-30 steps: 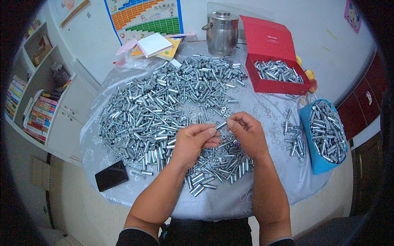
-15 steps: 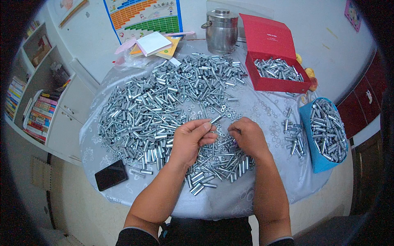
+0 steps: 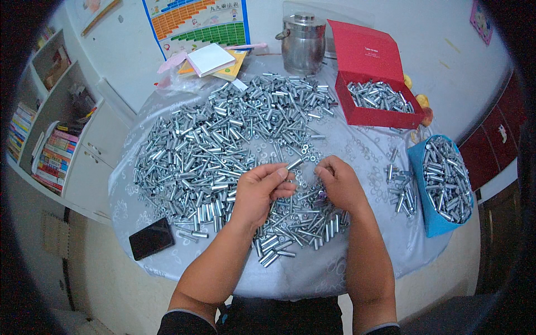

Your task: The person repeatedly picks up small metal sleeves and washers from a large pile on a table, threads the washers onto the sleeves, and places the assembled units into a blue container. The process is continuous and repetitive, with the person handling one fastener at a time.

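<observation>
Left hand (image 3: 262, 187) pinches one short metal sleeve (image 3: 294, 164) between thumb and fingertips, grip narrow, closed on the part. The sleeve sticks out at 1 o'clock from the left fingers, long axis running roughly 7-to-1, free end pointing up toward the right hand (image 3: 338, 181). That hand sits at 3 o'clock of the sleeve, near but apart from it, fingers curled into a loose fist; cannot tell whether it holds a small piece inside. Left hand is the nearer one, being in contact; the right would have to close in from 3 o'clock along the sleeve's axis.

Both hands hover over the near part of the big pile of sleeves (image 3: 223, 151) on the round table (image 3: 312, 273). Loose washers (image 3: 306, 149) lie at 12 o'clock of the hands. Red box (image 3: 371, 100) with sleeves sits at 1 o'clock, blue tray (image 3: 444, 184) at 3 o'clock, black phone (image 3: 151, 238) at 8 o'clock.

Versus half a second back: hands sit at much the same spot, sleeve in the left pinch at about the same tilt, gap between hands barely changed.
</observation>
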Demonstrator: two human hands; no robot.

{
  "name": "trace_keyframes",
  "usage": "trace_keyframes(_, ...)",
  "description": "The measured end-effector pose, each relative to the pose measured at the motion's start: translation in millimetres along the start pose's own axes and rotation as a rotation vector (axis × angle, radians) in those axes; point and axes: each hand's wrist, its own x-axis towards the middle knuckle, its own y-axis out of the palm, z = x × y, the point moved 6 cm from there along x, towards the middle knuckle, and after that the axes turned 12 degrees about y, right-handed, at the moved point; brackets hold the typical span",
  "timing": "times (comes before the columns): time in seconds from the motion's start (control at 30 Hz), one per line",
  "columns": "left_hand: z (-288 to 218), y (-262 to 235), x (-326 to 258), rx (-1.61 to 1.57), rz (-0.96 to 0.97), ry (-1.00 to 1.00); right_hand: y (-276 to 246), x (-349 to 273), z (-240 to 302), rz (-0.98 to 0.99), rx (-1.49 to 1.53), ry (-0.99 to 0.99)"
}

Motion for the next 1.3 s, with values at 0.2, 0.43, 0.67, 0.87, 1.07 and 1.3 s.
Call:
trace_keyframes(0.2,1,4,-3,0.085,0.03,-0.015,-4,-2,11,0.139,0.637,0.184)
trace_keyframes(0.43,2,8,-4,0.09,0.061,-0.02,-1,-8,22,0.146,0.712,0.09)
trace_keyframes(0.67,3,7,-4,0.073,0.07,-0.02,2,-9,23,0.164,0.673,0.087)
trace_keyframes(0.87,3,7,-4,0.077,0.078,-0.021,4,-9,23,0.154,0.693,0.09)
trace_keyframes(1.07,2,9,-5,0.091,0.09,-0.027,6,-8,22,0.137,0.668,0.109)
trace_keyframes(1.3,4,7,-5,0.096,0.078,-0.034,5,-12,28,0.059,0.531,0.107)
